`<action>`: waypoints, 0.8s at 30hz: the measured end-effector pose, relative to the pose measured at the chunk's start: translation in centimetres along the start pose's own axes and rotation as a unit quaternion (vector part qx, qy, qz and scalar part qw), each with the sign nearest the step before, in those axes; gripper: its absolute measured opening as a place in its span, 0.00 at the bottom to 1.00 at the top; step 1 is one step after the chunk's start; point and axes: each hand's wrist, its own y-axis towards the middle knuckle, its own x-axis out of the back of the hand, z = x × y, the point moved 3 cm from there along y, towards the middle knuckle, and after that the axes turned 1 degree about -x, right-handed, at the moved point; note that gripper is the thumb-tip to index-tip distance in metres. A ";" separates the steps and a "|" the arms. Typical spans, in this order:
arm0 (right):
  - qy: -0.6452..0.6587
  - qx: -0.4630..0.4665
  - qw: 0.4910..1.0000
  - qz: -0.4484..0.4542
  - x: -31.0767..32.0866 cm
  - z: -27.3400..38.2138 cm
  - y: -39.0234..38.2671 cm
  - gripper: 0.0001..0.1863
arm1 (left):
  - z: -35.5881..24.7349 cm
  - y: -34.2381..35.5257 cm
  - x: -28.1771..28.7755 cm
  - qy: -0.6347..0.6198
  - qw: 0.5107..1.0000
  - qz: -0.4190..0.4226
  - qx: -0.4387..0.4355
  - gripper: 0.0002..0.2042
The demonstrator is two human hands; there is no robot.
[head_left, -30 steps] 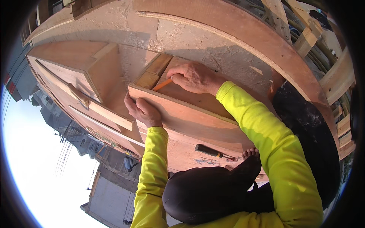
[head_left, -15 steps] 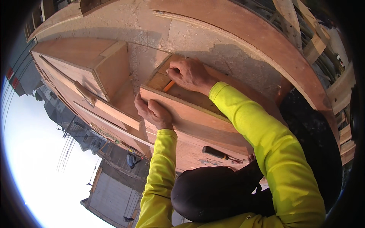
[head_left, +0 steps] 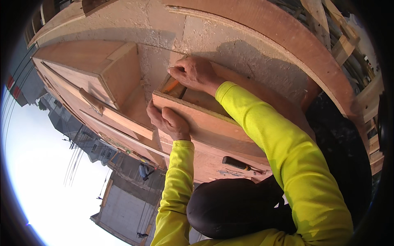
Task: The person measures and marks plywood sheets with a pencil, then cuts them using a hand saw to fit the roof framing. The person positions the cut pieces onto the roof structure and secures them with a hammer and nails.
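We're mid-marking — our left hand [head_left: 169, 122] clamps the flat reddish plywood board [head_left: 213, 127], right hand [head_left: 195, 74] pinches an orange pencil [head_left: 171, 85]. Next, we judge, needs steady bracing.

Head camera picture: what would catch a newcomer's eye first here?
Two bright yellow sleeves rise from the lower edge to the middle. The right hand holds an orange pencil inside a plywood box form against the concrete; the left hand grips the form's near edge. Lower left, pale sky and buildings show.
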 end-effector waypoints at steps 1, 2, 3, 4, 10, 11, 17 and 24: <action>-0.005 -0.001 1.000 0.013 -0.1 0.2 0.2 0.19 | -0.1 0.0 0.1 0.005 1.000 -0.002 -0.003 0.27; -0.010 -0.002 1.000 0.026 -0.1 0.4 0.4 0.19 | -0.2 0.0 0.1 0.009 1.000 -0.003 -0.006 0.27; -0.016 -0.002 0.999 0.039 -0.1 0.6 0.5 0.19 | -0.2 0.1 0.1 0.012 1.000 -0.005 -0.009 0.27; -0.001 -0.003 1.000 0.031 0.1 0.4 0.4 0.20 | -0.2 0.1 0.2 0.009 1.000 -0.005 -0.008 0.27; 0.029 0.015 0.999 0.002 0.3 -0.2 0.1 0.22 | -0.9 0.4 0.1 -0.034 0.997 -0.003 0.074 0.28; 0.029 0.008 0.999 0.010 0.4 0.0 0.1 0.22 | -1.7 0.8 0.3 -0.060 0.987 0.000 0.150 0.28; 0.017 -0.011 0.999 0.044 2.0 -1.2 -1.3 0.19 | 0.8 0.1 0.3 0.023 0.999 -0.014 -0.040 0.28; 0.029 -0.015 0.998 0.045 1.7 -0.5 -0.8 0.16 | -0.1 -0.1 0.0 0.013 1.000 -0.001 -0.025 0.28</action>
